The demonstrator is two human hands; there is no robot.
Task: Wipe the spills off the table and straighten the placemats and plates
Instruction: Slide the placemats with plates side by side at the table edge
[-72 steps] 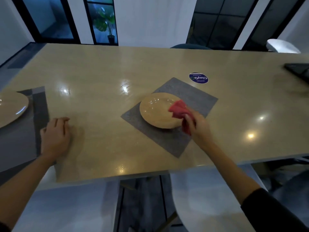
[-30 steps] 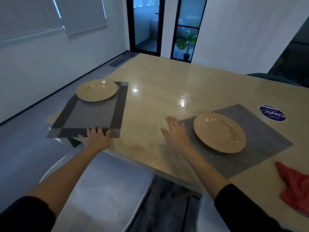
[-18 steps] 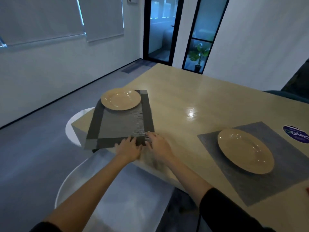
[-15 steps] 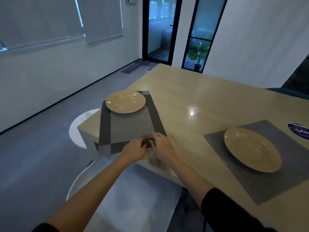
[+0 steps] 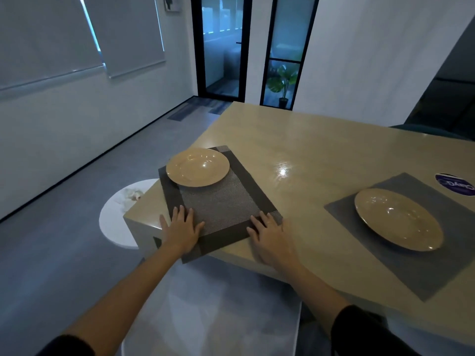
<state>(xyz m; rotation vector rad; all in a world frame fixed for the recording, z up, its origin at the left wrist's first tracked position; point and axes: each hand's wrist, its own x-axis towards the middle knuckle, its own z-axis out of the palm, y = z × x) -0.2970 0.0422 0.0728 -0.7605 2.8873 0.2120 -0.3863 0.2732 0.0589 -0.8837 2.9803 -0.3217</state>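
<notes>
A dark woven placemat point(image 5: 221, 201) with a darker border lies at the left end of the wooden table point(image 5: 321, 150), its near corner hanging over the edge. A tan plate point(image 5: 197, 167) sits on its far left corner. My left hand point(image 5: 181, 228) lies flat on the mat's near left corner. My right hand point(image 5: 270, 233) lies flat on its near right corner, fingers straight. To the right, a second tan plate point(image 5: 398, 219) sits on a plain grey placemat point(image 5: 411, 260) turned at an angle. The red cloth is out of view.
A round purple sticker point(image 5: 455, 187) lies beyond the grey mat. A white chair point(image 5: 210, 309) stands below me at the table's near edge. A white stool point(image 5: 120, 214) stands past the table's left end. Glass doors and a potted plant point(image 5: 282, 83) are behind.
My hands have spread apart from the mat's near edge middle to its two near corners. The woven mat has turned, and its near corner now hangs over the table's edge. My view shifted left earlier.
</notes>
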